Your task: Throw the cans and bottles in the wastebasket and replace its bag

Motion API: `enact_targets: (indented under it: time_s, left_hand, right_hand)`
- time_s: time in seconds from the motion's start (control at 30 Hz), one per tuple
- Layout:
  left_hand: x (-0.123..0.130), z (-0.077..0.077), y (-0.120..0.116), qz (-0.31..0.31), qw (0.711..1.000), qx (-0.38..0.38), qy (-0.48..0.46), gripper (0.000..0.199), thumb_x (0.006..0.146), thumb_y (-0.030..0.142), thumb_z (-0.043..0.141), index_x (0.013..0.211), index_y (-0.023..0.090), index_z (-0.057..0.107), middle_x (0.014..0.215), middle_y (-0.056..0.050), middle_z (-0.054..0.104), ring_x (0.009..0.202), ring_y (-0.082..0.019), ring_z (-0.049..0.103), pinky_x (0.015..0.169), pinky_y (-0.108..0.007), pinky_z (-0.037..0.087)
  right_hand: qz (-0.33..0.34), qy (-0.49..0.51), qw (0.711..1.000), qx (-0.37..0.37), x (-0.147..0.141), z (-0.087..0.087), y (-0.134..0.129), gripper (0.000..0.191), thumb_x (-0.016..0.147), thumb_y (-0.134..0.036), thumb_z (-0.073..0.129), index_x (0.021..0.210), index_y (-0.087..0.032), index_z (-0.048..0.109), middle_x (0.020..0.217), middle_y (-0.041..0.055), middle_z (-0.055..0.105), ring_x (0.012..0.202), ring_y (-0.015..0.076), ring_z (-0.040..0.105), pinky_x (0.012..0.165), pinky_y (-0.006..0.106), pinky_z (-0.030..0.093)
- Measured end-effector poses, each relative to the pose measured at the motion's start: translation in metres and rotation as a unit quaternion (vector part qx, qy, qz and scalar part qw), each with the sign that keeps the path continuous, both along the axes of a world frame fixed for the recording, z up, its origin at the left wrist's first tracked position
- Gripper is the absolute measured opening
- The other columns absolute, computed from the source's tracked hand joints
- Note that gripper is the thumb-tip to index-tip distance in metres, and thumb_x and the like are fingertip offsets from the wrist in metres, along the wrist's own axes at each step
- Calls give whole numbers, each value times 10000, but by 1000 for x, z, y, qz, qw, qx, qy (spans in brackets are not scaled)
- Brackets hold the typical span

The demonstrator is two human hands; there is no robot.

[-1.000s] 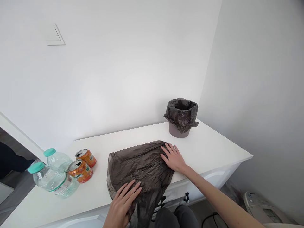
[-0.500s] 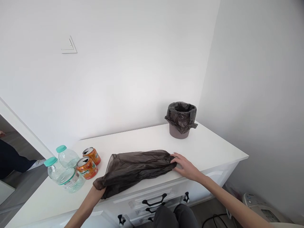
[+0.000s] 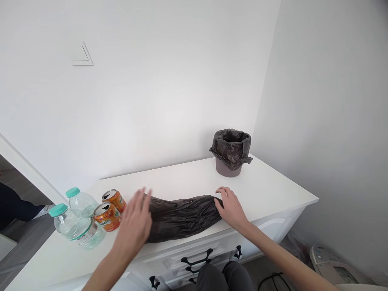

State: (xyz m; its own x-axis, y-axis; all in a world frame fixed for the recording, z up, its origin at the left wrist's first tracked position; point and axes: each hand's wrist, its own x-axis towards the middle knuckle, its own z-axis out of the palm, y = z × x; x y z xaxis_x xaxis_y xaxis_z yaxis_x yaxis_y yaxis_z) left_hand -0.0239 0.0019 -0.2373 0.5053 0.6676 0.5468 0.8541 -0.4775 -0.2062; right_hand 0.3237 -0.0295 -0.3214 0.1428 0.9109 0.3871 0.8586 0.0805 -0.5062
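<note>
A black plastic bag (image 3: pixel 184 218) lies stretched along the front of the white cabinet top (image 3: pixel 182 184). Over its left end is my left hand (image 3: pixel 135 220), slightly blurred, fingers apart and holding nothing. My right hand (image 3: pixel 230 207) is at the bag's right end, thumb and fingers apart, the thumb by the plastic. Left of my left hand stand two orange cans, a front one (image 3: pixel 107 217) and a rear one (image 3: pixel 117 199), both opened. Beside them are two clear bottles with green caps, one nearer (image 3: pixel 79 228) and one behind (image 3: pixel 83 202).
A small bin (image 3: pixel 228 167) lined with a black bag stands at the back right by the wall. Black drawer handles (image 3: pixel 197 258) project from the cabinet front. At lower right a light appliance (image 3: pixel 336 268) sits on the floor. A person's dark-clothed leg (image 3: pixel 16 206) shows at far left.
My left hand has come out from inside the bag and is now above its left end. My right hand has shifted slightly at the right end. The bag lies flatter on the left.
</note>
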Motion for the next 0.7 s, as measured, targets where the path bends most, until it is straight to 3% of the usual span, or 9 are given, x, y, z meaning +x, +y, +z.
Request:
enact_targets:
  time_s: [0.07, 0.13, 0.23, 0.33, 0.43, 0.57, 0.7]
  left_hand:
    - [20, -20, -1, -99, 993, -52, 27, 562, 1036, 340, 408, 1586, 244, 344, 1652, -69, 390, 1554, -309, 283, 1236, -519, 332]
    - [39, -42, 3, -141, 983, -105, 53, 542, 1056, 411, 409, 1579, 270, 386, 1666, -31, 376, 1566, -294, 262, 1253, -509, 314]
    - [55, -73, 20, -141, 976, -161, 52, 577, 1066, 479, 381, 1607, 282, 350, 1681, -38, 340, 1571, -307, 252, 1254, -547, 298]
    - [53, -92, 43, -109, 971, -209, 34, 587, 1069, 508, 351, 1612, 285, 338, 1679, -49, 335, 1567, -324, 258, 1241, -579, 301]
    - [33, -97, 64, -99, 963, -250, 22, 583, 1073, 507, 342, 1612, 284, 332, 1687, -42, 312, 1568, -285, 262, 1259, -539, 289]
    - [-6, -90, 85, -108, 962, -249, 22, 561, 1077, 470, 351, 1612, 303, 324, 1685, -24, 312, 1566, -232, 269, 1273, -478, 282]
    - [-30, -79, 87, -58, 982, -179, 6, 510, 1052, 455, 398, 1484, 229, 549, 1560, -83, 529, 1469, -288, 461, 1228, -534, 368]
  right_hand:
    - [57, -29, 996, 66, -16, 8, -6, 410, 1050, -344, 360, 1373, -190, 562, 1441, 148, 560, 1359, 292, 500, 1140, 470, 427]
    - [132, -72, 985, 80, -30, 12, -7, 443, 1067, -341, 333, 1450, -216, 518, 1508, 120, 530, 1442, 276, 430, 1217, 480, 350]
    - [183, -132, 973, 40, -37, 4, 3, 501, 1084, -394, 294, 1522, -233, 475, 1597, 100, 458, 1521, 287, 332, 1273, 530, 235]
    - [155, -154, 975, -31, -26, -16, 23, 592, 1087, -497, 246, 1565, -204, 436, 1655, 114, 372, 1564, 313, 240, 1276, 572, 173]
    - [134, -147, 976, -85, -10, -33, 39, 610, 1093, -502, 196, 1595, -213, 386, 1681, 88, 323, 1574, 285, 221, 1277, 543, 175]
    - [136, -129, 979, -79, 2, -43, 45, 558, 1095, -435, 220, 1591, -234, 378, 1691, 50, 307, 1579, 240, 213, 1285, 497, 162]
    - [108, -63, 991, -40, 2, -42, 36, 413, 1031, -329, 392, 1390, -188, 540, 1584, 103, 470, 1484, 251, 387, 1214, 444, 323]
